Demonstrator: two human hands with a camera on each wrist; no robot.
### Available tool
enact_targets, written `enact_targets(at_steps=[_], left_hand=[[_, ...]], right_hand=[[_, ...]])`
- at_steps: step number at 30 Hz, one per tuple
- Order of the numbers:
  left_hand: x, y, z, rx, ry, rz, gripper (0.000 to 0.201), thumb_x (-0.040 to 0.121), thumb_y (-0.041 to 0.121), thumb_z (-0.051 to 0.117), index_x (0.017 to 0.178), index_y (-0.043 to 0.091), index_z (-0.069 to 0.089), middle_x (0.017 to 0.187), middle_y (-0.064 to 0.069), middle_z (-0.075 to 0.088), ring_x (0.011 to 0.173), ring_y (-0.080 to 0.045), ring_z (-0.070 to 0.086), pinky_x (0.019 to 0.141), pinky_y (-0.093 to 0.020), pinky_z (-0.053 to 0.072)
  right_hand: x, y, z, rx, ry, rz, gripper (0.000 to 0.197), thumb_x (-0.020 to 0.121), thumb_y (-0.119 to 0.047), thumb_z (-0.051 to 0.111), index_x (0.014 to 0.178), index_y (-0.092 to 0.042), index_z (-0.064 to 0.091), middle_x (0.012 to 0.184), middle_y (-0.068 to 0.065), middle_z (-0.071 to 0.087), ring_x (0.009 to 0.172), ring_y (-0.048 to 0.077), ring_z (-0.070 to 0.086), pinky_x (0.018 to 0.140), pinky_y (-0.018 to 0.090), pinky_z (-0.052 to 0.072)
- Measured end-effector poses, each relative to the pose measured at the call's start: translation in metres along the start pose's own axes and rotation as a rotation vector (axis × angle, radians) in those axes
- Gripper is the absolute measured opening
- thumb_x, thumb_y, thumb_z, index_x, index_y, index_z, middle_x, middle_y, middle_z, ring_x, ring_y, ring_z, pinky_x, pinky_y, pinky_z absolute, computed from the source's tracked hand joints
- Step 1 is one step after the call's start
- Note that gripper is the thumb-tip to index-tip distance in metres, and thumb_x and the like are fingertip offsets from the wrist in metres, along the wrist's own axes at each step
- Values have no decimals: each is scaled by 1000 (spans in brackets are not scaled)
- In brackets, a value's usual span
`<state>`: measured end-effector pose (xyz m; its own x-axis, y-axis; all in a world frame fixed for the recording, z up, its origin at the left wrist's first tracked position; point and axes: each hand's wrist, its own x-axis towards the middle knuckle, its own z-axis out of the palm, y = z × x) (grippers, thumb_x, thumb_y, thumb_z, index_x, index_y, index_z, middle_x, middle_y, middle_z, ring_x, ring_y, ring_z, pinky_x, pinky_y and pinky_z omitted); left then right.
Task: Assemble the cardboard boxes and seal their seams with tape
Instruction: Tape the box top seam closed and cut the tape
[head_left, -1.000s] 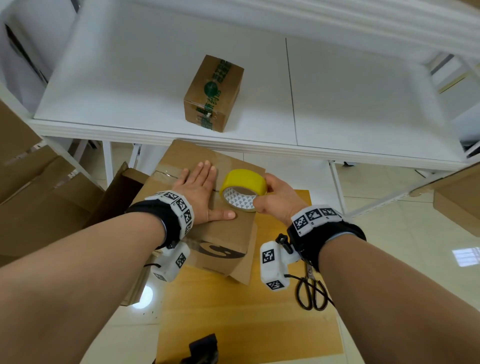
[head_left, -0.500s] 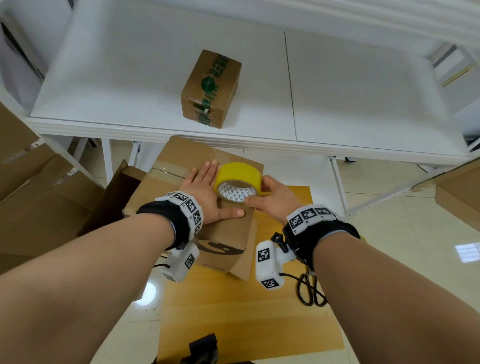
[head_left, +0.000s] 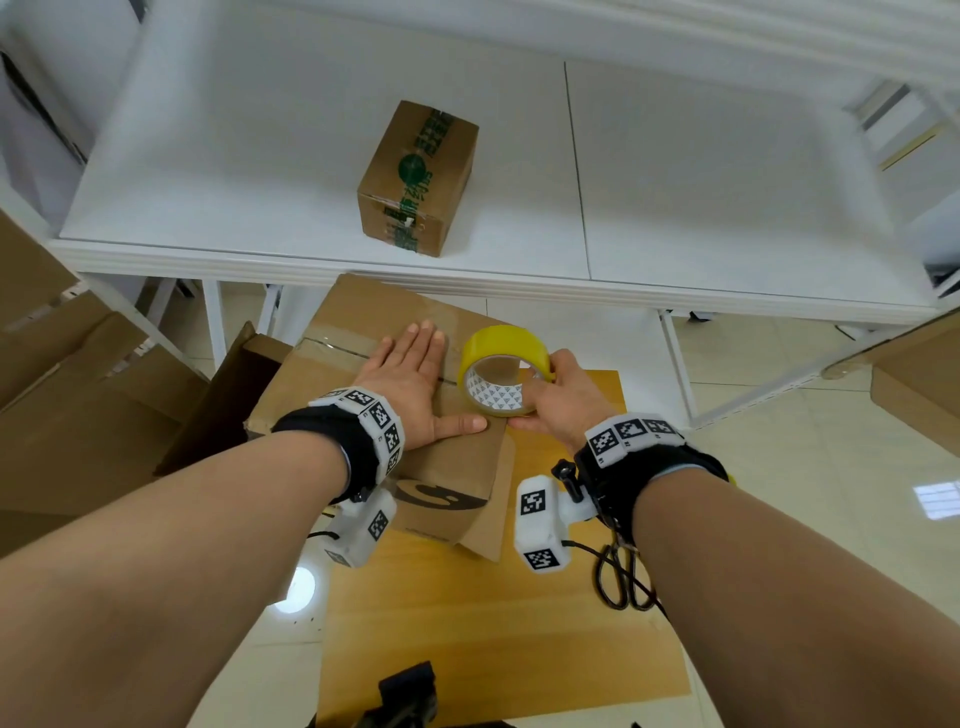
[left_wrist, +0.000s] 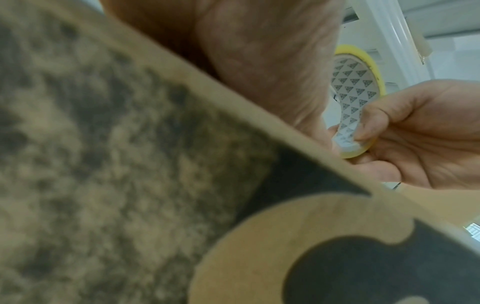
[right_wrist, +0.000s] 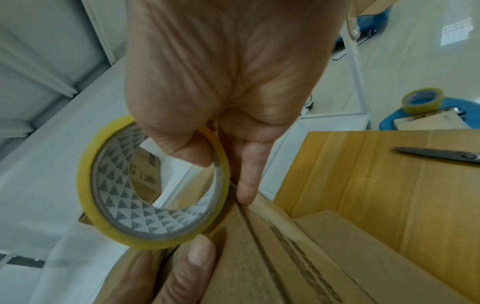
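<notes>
Taping the top seam of the box (head_left: 363, 395) on the tabletop (head_left: 519, 623).
The left hand (head_left: 415, 384) lies flat on the flaps, fingers straight. The right hand (head_left: 558, 400) grips the tape roll (head_left: 501, 376) at the box's right edge. Next, I think, it must pull the tape along the seam, then press it down.

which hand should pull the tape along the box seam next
Right. The right hand already grips the tape roll at the seam; the left hand lies flat, holding the box down.
</notes>
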<state>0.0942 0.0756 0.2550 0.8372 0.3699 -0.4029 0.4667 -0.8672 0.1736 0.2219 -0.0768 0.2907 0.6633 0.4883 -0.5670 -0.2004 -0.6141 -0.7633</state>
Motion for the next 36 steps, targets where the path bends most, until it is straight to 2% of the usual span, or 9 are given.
enact_targets(at_steps=[5,10,13,17,23,27,33,36], left_hand=[[1,-1,-5,4,-10,-12,127,59,99,14,150,17,-19,158,-2,-23,146,-17,-19,119,-41,-7],[5,2,-5,-48,-8,-20,132,57,99,21,151,15,-18,159,-3,-21,146,-18,-18,119,-42,-7],[8,10,2,-69,-5,1,136,50,102,15,151,18,-17,158,-3,-22,146,-18,-19,118,-42,-9],[7,11,8,-49,36,-8,134,51,101,9,151,16,-16,158,-3,-22,146,-17,-19,119,-42,-9],[3,15,8,-34,54,-9,128,59,99,9,151,14,-17,160,-2,-16,147,-16,-15,120,-41,-7],[5,14,8,-30,49,-8,127,59,99,10,152,15,-14,161,-1,-14,147,-15,-14,120,-39,-6],[5,13,6,-29,72,-28,126,62,97,14,151,13,-15,160,-3,-13,147,-16,-13,120,-39,-4],[3,10,4,-41,84,-37,124,65,95,19,151,12,-16,161,-3,-13,147,-17,-12,120,-39,-3]], right_hand=[[2,-3,3,61,11,19,26,93,-9,55,116,-10,43,120,14,55,103,30,66,80,45,62],[4,-6,12,39,30,-31,25,93,-9,55,116,-12,43,117,15,57,99,30,68,77,43,62],[6,-3,14,1,31,-79,28,93,-11,59,116,-17,44,112,16,60,95,30,70,75,42,63],[7,4,13,8,13,-111,36,92,-12,67,120,-18,46,114,15,61,96,29,70,77,44,62],[10,9,10,77,70,-72,32,93,2,55,117,-16,46,114,15,60,93,31,71,72,43,63],[12,15,8,153,78,-43,31,94,2,53,120,-13,46,117,15,58,96,32,69,71,44,63],[16,14,11,260,50,4,35,91,1,55,114,-25,48,125,14,58,106,37,65,71,50,62],[17,10,12,288,33,-1,39,90,4,53,117,-24,48,124,15,59,104,36,67,72,49,62]])
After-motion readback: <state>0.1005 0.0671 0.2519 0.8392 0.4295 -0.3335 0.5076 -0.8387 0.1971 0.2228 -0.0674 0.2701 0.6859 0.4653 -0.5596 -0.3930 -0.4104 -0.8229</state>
